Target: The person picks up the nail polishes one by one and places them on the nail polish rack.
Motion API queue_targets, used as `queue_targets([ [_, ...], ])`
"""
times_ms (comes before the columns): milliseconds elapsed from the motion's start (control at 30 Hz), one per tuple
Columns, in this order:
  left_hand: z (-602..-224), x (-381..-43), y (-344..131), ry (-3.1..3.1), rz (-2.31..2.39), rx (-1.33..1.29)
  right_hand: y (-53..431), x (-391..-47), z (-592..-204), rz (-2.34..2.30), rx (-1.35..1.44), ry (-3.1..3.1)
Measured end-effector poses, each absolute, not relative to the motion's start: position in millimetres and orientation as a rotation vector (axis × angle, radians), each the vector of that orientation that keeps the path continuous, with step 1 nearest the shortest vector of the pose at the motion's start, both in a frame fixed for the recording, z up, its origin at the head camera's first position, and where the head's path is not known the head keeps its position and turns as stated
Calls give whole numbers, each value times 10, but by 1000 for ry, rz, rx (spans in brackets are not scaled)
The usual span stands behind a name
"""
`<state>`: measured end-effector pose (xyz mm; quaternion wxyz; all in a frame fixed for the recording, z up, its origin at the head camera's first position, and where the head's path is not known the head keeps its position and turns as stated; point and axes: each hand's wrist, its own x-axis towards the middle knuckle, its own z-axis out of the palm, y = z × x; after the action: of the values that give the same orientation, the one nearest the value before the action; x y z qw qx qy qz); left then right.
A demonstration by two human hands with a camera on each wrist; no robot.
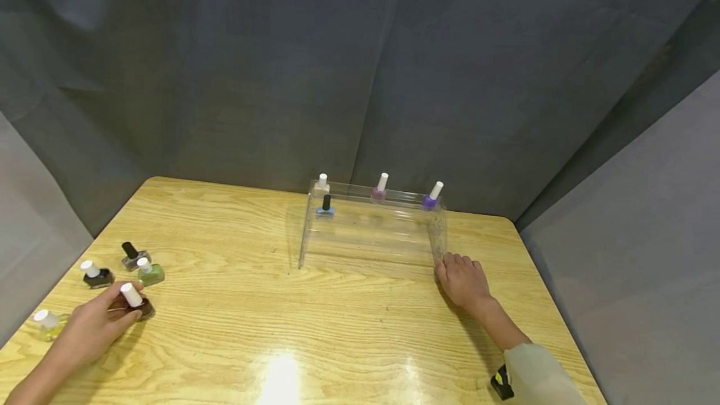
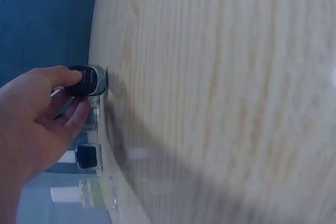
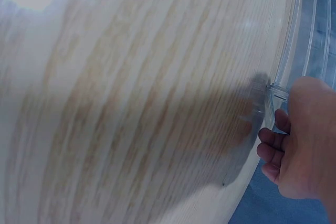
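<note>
The left hand [image 1: 95,327] pinches a dark bottle [image 1: 146,309] with a white cap, thumb on one side and fingertips on the other, at the left of the table [image 1: 270,311]. The bottle's base is at the tabletop; whether it touches the wood I cannot tell. Just beyond it stands a green bottle [image 1: 150,275], white-capped, with a grey bottle [image 1: 135,260] under a black cap close behind. A black bottle [image 1: 99,278] with a white cap stands to their left, and a yellow bottle [image 1: 53,328], also white-capped, is just left of the hand, nearer the table's edge.

The right hand [image 1: 464,280] is at the near right corner of the clear rack [image 1: 368,236], its fingers bent; whether it grips the rack I cannot tell. The rack stands toward the back of the table. Along its top tier are a pale bottle [image 1: 322,189] at the left, a mauve bottle [image 1: 379,194] near the middle and a purple bottle [image 1: 430,202] at the right end. A blue bottle [image 1: 325,211] with a black cap sits one tier lower, in front of the pale one.

Beside the right sleeve [image 1: 537,374] lies a black object [image 1: 500,385], partly hidden. Dark cloth [image 1: 270,80] hangs behind the table.
</note>
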<state>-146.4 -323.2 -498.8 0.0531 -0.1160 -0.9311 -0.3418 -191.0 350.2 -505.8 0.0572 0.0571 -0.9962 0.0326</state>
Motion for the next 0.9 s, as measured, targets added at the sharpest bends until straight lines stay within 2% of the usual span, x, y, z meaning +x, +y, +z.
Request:
queue_targets([
  [233, -4836, -1521, -3115, -2842, -1173, -318, 3506, -1922, -5066, 102, 152, -3040],
  [900, -4591, -1866, -2698, -2614, -1278, -617, 3515, -1910, -5071, 140, 192, -3030],
])
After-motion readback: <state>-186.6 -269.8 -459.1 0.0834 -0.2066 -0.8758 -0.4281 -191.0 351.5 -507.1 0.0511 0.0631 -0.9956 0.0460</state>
